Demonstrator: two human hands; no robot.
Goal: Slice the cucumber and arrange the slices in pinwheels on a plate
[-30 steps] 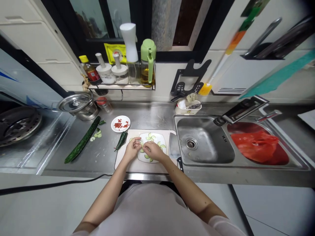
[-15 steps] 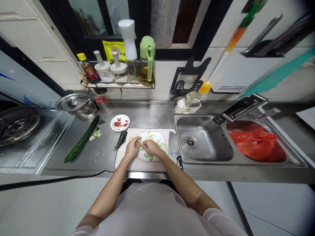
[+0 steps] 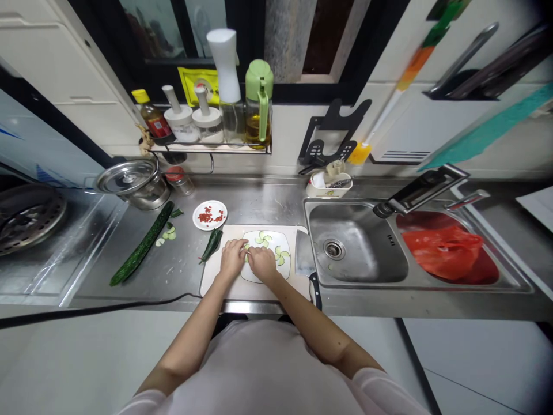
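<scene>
A white square plate [image 3: 283,237] rests on a light cutting board [image 3: 211,283] and bears thin cucumber slices [image 3: 282,255] laid in pinwheel clusters. Over the plate's left edge, my left hand [image 3: 234,257] has its fingers closed on a cucumber slice [image 3: 246,246]. My right hand [image 3: 262,264] meets it there, fingers bent down with the tips at the same slices and covering the plate's lower middle. How each fingertip grips is partly hidden. A cleaver [image 3: 305,253] lies along the board's right side, its black handle towards me. A dark green pepper [image 3: 211,246] lies at the board's left edge.
Left of the board lie a long cucumber [image 3: 142,245] and several cut pieces [image 3: 170,233]. A small white plate [image 3: 210,215] of chopped red bits sits behind. A lidded pot [image 3: 147,187] stands back left. The sink [image 3: 358,242] is to the right; a condiment shelf [image 3: 211,148] hangs above.
Both hands have lowered and turned palm-down over the plate's left side. My right hand has shifted slightly left and now covers the near cluster of slices.
</scene>
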